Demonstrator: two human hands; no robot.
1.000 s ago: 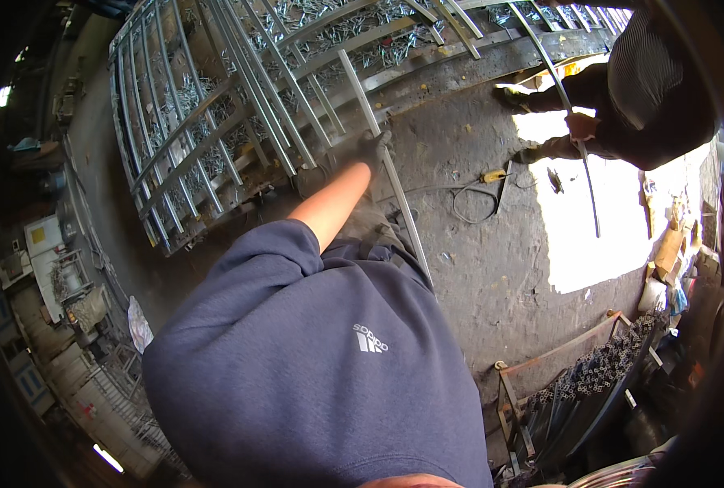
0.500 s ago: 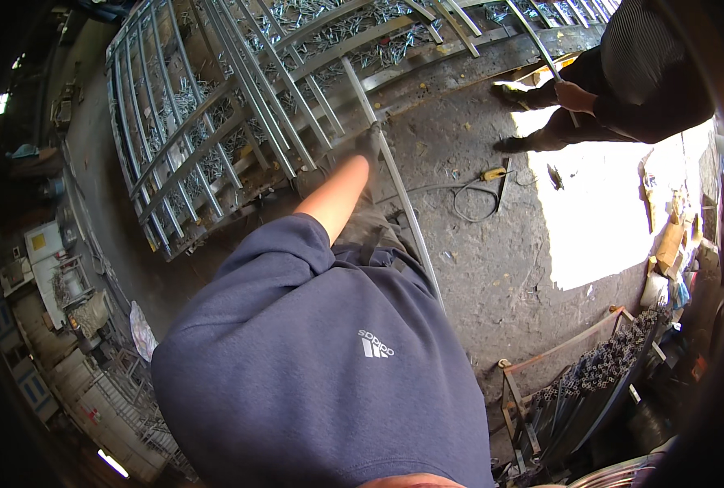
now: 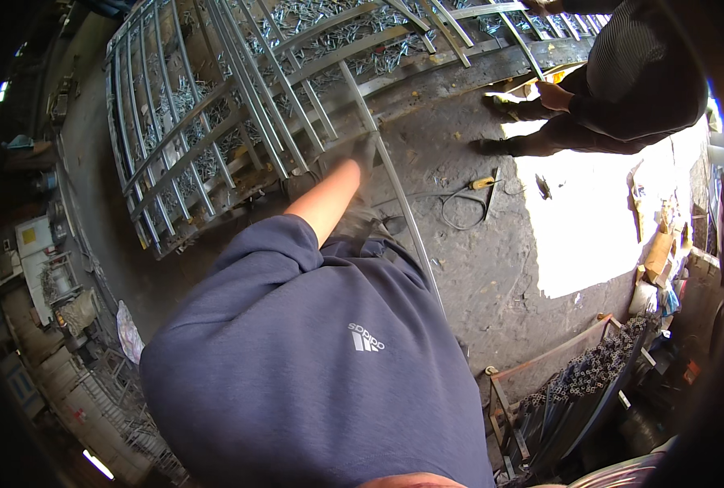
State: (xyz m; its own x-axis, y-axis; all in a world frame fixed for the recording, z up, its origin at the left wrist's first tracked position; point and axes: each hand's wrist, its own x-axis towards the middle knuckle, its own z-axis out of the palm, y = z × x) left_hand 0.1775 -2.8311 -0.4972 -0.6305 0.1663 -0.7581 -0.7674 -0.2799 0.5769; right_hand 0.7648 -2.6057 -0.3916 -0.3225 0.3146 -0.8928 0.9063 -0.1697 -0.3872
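Note:
My left hand (image 3: 364, 154), in a dark glove and smeared by motion, is closed around a long, thin metal bar (image 3: 406, 211). The bar's far end reaches the near edge of the worktable (image 3: 411, 93), and its near end passes behind my blue sweatshirt. Metal frames of flat and square bars (image 3: 187, 114) lie on that table, over a heap of small shiny metal pieces (image 3: 329, 37). My right hand is not in view.
At the right, a person in dark clothes (image 3: 643, 81) bends over the table, holding another metal bar (image 3: 525, 47). A yellow-handled tool (image 3: 482, 184) and a looped cable (image 3: 445, 213) lie on the floor. A rack of square tubes (image 3: 577, 378) stands at the lower right.
My left hand and the bar shift slightly down in the picture. The other person's bar moves up and left over the table, and that person's second hand comes into view at the top.

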